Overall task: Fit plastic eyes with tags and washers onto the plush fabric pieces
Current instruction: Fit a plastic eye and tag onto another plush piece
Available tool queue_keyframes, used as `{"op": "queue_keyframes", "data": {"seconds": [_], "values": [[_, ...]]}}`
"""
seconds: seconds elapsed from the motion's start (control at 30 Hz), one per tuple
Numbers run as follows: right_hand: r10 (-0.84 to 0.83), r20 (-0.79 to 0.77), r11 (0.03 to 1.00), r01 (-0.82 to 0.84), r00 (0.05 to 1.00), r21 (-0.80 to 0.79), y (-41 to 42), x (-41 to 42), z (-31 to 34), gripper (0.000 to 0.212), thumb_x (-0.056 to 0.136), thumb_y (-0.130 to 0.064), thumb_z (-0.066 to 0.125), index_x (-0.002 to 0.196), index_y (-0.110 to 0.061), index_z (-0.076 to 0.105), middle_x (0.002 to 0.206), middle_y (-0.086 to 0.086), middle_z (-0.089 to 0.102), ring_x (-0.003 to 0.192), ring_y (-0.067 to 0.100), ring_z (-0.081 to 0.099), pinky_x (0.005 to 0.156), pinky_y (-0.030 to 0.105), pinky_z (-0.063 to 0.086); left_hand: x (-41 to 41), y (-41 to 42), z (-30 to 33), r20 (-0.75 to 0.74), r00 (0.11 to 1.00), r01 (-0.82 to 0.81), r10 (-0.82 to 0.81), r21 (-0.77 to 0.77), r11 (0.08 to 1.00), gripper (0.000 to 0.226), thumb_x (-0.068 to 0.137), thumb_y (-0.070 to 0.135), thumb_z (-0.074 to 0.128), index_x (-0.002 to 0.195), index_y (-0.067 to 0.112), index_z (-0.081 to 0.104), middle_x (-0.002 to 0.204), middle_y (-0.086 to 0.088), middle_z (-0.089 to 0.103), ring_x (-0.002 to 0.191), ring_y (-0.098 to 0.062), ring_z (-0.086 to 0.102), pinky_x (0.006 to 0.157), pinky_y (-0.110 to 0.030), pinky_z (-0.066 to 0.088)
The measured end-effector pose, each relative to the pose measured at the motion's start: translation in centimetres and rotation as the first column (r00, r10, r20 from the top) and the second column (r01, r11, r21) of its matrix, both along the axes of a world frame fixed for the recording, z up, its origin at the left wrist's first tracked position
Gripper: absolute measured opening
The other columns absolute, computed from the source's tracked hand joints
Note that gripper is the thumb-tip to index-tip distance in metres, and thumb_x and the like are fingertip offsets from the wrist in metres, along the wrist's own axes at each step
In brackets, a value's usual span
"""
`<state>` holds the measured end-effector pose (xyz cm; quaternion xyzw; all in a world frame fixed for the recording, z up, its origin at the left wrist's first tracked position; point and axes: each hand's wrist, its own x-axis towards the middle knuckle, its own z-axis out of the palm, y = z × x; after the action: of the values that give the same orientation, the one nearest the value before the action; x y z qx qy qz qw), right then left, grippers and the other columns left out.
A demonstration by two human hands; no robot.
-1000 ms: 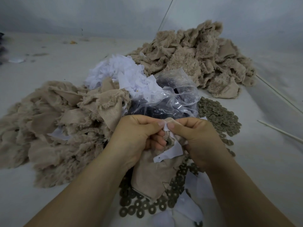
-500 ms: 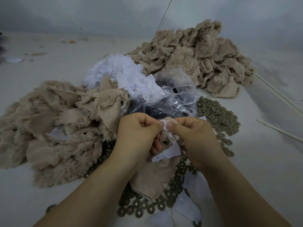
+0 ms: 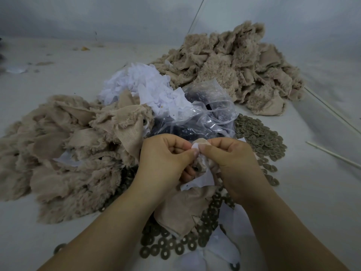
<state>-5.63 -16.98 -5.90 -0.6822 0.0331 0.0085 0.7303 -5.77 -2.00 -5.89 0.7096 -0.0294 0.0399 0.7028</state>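
Plush fabric piece hangs below both hands — left hand and right hand, fingers curled, pinch its top and a white tag between the thumbs.

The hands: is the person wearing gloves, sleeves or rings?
No. The left hand and the right hand are bare, with no gloves, and no rings show. Both forearms are bare as well: no sleeves, watch or bracelets. The fingers have short, plain nails.

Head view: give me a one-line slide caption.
Both hands, left and right, pinch a white tag against a beige plush piece, washers and plush heaps around.
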Motion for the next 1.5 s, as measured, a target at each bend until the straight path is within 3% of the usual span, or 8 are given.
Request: {"op": "queue_keyframes", "data": {"seconds": [0.27,0.7,0.83,0.97,1.1,1.23,1.37,1.5], "values": [[-0.025,0.099,0.997,0.032,0.995,-0.064,0.1,-0.1,-0.1,0.008,0.083,-0.011,0.077,0.079,-0.006,0.074,0.065,0.009,0.073,0.054,0.013,0.067,0.050,0.022,0.053,-0.2,0.1,0.6,-0.055,0.998,0.029,-0.034,-0.076,0.997,0.007,0.083,-0.001,0.073,0.077,-0.002,0.068,0.058,-0.018,0.066,0.043,-0.023,0.061,0.042,-0.028,0.053],[-0.067,0.152,0.985,0.089,0.986,-0.146,0.5,0.0,-0.5,0.014,0.086,-0.011,0.075,0.072,-0.012,0.075,0.063,0.011,0.072,0.055,0.022,0.064,0.055,0.039,0.058,0.6,-0.3,0.5,-0.051,0.992,-0.110,0.119,0.158,0.981,0.019,0.084,-0.003,0.066,0.066,0.004,0.064,0.043,-0.008,0.058,0.032,-0.017,0.053,0.036,-0.020,0.040],[-0.059,-0.011,0.998,0.060,0.998,0.026,0.3,0.1,-0.3,0.019,0.085,-0.007,0.074,0.067,-0.014,0.075,0.061,0.011,0.070,0.049,0.018,0.065,0.047,0.027,0.053,0.2,-0.2,0.4,0.238,0.953,-0.264,0.188,0.347,0.900,0.022,0.077,0.006,0.079,0.068,0.016,0.061,0.066,0.002,0.061,0.055,-0.005,0.056,0.052,-0.017,0.045],[0.004,-0.138,0.989,0.017,0.990,0.149,0.5,0.2,-0.2,0.018,0.085,-0.006,0.072,0.067,-0.006,0.073,0.058,0.014,0.064,0.048,0.021,0.060,0.047,0.028,0.053,-0.8,-0.1,-0.1,0.632,0.775,-0.380,0.012,0.452,0.807,0.016,0.076,-0.004,0.074,0.075,0.006,0.061,0.089,-0.002,0.058,0.082,-0.009,0.055,0.072,-0.017,0.046],[0.047,-0.233,0.975,0.007,0.971,0.223,0.3,0.2,0.3,0.015,0.086,-0.008,0.069,0.084,0.007,0.069,0.071,0.022,0.062,0.056,0.025,0.060,0.052,0.028,0.054,-1.5,-0.2,-1.0,0.624,0.770,-0.320,-0.135,0.560,0.764,0.012,0.082,0.015,0.071,0.094,0.010,0.071,0.103,0.000,0.065,0.094,-0.013,0.062,0.081,-0.028,0.051],[0.035,-0.293,0.972,0.036,0.956,0.233,-0.2,0.4,0.5,0.019,0.086,-0.007,0.068,0.097,0.007,0.071,0.089,0.025,0.070,0.082,0.034,0.066,0.082,0.046,0.055,-1.3,0.1,-1.6,0.606,0.767,-0.301,-0.211,0.630,0.716,0.026,0.082,0.020,0.069,0.107,0.012,0.073,0.113,-0.002,0.068,0.103,-0.018,0.065,0.088,-0.035,0.054],[0.078,-0.293,0.989,-0.038,0.953,0.141,-0.5,0.4,0.8,0.012,0.086,-0.007,0.069,0.094,0.002,0.065,0.089,0.024,0.061,0.078,0.034,0.060,0.070,0.040,0.052,-1.0,0.1,-1.8,0.660,0.725,-0.339,-0.197,0.591,0.732,0.023,0.074,-0.008,0.072,0.092,0.007,0.073,0.093,-0.002,0.070,0.085,-0.019,0.064,0.078,-0.035,0.051],[0.069,-0.250,0.995,-0.086,0.966,-0.056,-1.2,0.2,1.8,0.003,0.085,-0.005,0.073,0.084,-0.007,0.071,0.074,0.013,0.067,0.062,0.021,0.060,0.058,0.030,0.053,-0.7,0.6,-2.0,0.724,0.676,-0.373,-0.140,0.500,0.782,0.011,0.083,0.000,0.064,0.082,0.006,0.072,0.083,0.001,0.070,0.078,-0.012,0.061,0.078,-0.024,0.049]]}}
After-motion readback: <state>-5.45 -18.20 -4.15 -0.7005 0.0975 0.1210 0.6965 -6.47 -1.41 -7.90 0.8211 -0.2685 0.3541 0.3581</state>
